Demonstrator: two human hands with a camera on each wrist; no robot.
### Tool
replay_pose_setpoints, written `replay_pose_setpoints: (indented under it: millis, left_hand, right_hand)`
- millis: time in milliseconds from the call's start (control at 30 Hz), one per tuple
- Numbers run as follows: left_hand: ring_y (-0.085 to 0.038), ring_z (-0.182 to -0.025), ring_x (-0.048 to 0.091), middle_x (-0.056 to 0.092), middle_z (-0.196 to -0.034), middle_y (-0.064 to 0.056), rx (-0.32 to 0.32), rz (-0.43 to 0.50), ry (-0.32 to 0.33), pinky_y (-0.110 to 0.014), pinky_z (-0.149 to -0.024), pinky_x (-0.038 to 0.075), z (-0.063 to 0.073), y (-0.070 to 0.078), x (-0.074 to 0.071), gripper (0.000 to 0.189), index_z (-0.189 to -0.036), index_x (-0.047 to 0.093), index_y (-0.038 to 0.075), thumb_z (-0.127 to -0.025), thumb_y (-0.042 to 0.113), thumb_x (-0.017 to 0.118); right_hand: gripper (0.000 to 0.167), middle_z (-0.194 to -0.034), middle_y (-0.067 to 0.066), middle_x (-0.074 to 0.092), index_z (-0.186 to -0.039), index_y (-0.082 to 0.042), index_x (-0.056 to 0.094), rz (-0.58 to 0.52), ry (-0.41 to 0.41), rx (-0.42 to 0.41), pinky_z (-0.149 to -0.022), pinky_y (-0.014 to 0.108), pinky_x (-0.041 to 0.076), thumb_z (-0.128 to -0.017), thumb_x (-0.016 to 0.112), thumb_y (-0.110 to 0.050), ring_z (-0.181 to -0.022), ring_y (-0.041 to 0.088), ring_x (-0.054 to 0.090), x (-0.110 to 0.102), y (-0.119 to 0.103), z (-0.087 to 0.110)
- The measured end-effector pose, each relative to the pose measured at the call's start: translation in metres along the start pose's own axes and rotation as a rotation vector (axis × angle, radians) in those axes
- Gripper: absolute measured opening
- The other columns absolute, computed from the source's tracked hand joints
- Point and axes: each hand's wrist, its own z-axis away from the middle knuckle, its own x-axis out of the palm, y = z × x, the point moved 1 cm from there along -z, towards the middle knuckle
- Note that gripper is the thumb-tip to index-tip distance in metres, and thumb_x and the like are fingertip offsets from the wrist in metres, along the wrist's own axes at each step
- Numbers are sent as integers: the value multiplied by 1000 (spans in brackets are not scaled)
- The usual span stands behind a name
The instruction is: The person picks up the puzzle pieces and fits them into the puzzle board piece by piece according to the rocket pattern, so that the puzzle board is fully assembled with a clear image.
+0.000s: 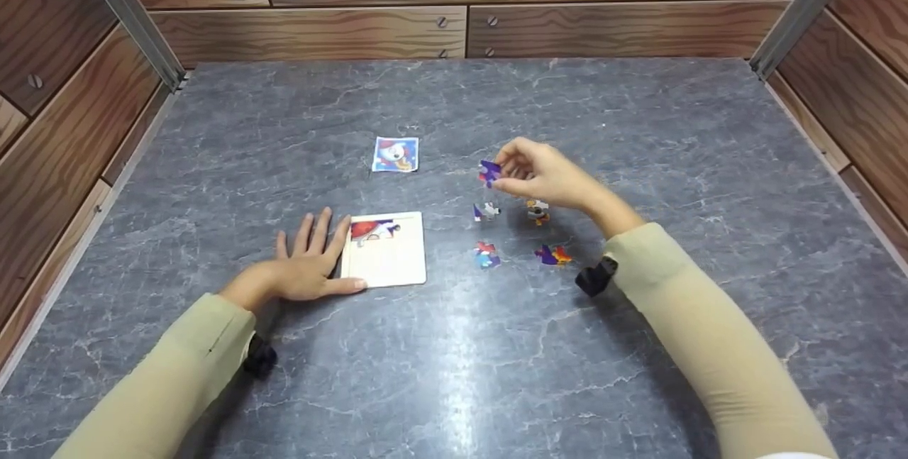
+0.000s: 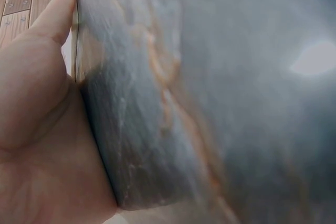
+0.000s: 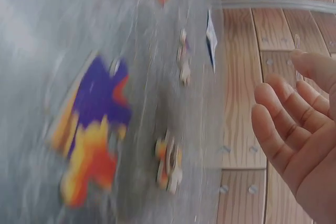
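Observation:
Between thumb and fingers my right hand point(image 1: 543, 174) pinches a purple puzzle piece point(image 1: 489, 172) above the table. Flat on the table, my left hand point(image 1: 306, 267) touches the left edge of a pale square puzzle board point(image 1: 386, 260), its thumb on the lower left corner. One red and white piece point(image 1: 372, 230) sits at the board's upper left. Loose puzzle pieces lie to the right: a grey and purple one point(image 1: 486, 211), a grey and orange one point(image 1: 538, 211), a red and blue one point(image 1: 486, 255) and a purple and orange one point(image 3: 97, 124).
A small blue picture card point(image 1: 396, 155) with a white character in red lies behind the board. The grey marbled tabletop point(image 1: 454, 360) is bordered by wood-patterned walls point(image 1: 454, 33) at the back and sides.

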Motion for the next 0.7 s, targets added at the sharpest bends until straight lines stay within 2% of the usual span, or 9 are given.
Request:
replay_pose_setpoints:
  millis: [267, 467, 700]
  left_hand:
    - [-36, -132, -30, -31, -147, -16, 3, 1, -6, -66, -94, -17, 3, 3, -3, 109, -147, -20, 15, -79, 78, 39]
    - [-37, -132, -29, -30, -147, -17, 17, 13, -10, -66, -94, -18, 5, 5, -5, 106, -147, -19, 15, -81, 75, 38]
    - [-37, -131, -30, -30, -147, -18, 14, 15, 6, -65, -94, -19, 2, 2, -1, 109, -147, -18, 15, -78, 78, 38]
  right_hand:
    - [29, -89, 10, 63, -104, 4, 55, -32, -48, -50, -74, 35, 49, -82, 70, -7, -80, 20, 59, 26, -17, -11]
    - [29, -88, 8, 63, -103, 1, 55, -32, -97, -53, -73, 32, 50, -82, 71, -10, -79, 18, 59, 48, -21, -21]
    - [30, -87, 6, 63, -103, 0, 56, -12, -150, -53, -70, 29, 49, -81, 72, -12, -77, 17, 58, 68, -27, -28]
